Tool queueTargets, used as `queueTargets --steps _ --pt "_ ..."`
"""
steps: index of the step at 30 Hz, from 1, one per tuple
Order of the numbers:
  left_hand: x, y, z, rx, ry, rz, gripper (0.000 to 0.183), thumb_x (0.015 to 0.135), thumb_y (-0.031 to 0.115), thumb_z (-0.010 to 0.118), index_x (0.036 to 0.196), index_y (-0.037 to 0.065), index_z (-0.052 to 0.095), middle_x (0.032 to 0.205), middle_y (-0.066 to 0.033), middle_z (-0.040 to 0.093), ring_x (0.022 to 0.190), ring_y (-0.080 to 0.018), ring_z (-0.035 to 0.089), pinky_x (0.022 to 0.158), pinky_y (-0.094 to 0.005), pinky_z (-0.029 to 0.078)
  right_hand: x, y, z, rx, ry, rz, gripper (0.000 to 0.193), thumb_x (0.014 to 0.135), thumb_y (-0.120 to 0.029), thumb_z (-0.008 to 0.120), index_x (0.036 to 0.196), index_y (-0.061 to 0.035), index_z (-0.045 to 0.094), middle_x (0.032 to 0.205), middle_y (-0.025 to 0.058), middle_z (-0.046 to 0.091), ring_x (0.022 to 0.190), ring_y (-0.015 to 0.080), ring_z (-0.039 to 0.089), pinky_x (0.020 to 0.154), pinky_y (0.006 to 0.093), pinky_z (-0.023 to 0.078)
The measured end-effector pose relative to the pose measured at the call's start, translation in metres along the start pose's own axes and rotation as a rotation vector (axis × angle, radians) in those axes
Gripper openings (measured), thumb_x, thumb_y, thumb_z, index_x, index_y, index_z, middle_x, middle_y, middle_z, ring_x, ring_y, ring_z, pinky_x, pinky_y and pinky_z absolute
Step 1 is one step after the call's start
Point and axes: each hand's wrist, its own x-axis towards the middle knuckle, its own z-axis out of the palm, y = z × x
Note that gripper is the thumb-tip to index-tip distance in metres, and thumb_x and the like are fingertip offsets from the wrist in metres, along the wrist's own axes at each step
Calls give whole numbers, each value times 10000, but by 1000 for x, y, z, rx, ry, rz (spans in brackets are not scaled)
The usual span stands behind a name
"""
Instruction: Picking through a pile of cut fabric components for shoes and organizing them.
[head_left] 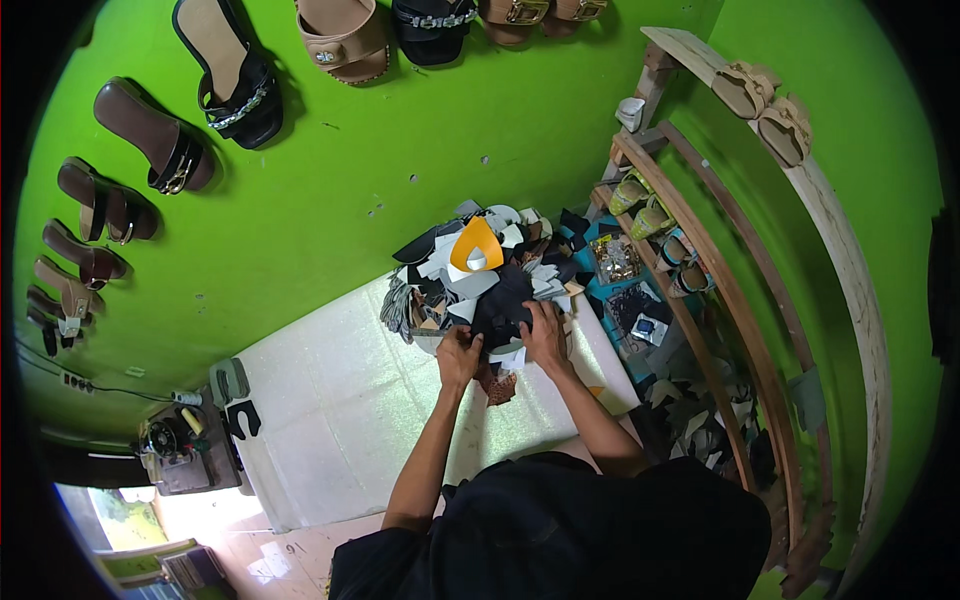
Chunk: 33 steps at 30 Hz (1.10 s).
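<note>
A heap of scrap pieces, black, white and grey, rises from a pale round container on the white-covered table. A dark black sheet of material lies over the near side of the heap. My left hand is closed at its left edge, with the fingertips pinched together. At its right edge, my right hand has its fingers bent round the material. An orange-yellow piece with a cut-out sits on top of the heap. Below my hands lies a brown textured scrap.
Sandals hang along the green wall. To the right stands a wooden rack holding shoes, with scraps and small packets beside it. A sewing machine is at the far left, near black cut pieces.
</note>
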Motion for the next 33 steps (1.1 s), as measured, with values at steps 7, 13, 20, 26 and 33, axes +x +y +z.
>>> queueTargets --steps 7,13,20,26,33 --pt "1 -9 8 -19 38 -30 165 827 110 722 913 -3 637 745 -131 665 670 -241 656 651 -347 513 -3 4 16 -75 85 1 464 783 -29 730 1205 -58 542 1128 175 518 1137 374 488 968 464 408" --pt "1 -2 6 -23 6 -32 142 829 99 715 872 -8 631 715 -130 656 633 -233 637 626 -342 505 -2 10 21 57 164 14 378 812 0 698 1166 -37 570 1107 167 548 905 310 603 812 411 489" --pt "1 44 -14 -230 -119 -192 375 896 368 707 883 -2 646 755 -23 648 659 -130 589 608 -262 450 0 -45 -20 336 156 -63 115 838 -47 702 941 -12 665 829 93 633 769 234 619 712 350 498" --pt "7 81 -37 -602 -207 -417 252 875 290 742 912 53 664 786 -4 646 685 -79 584 590 -216 423 -19 -95 -35 299 150 -312 103 819 -47 699 915 -22 669 846 106 640 841 285 609 749 374 474" --pt "2 75 -71 -414 -104 -25 136 884 98 693 941 -14 641 758 -2 610 664 -52 519 562 -206 407 -33 -118 -57 430 185 -424 179 834 -105 713 987 -18 678 898 107 662 893 286 614 804 371 483"
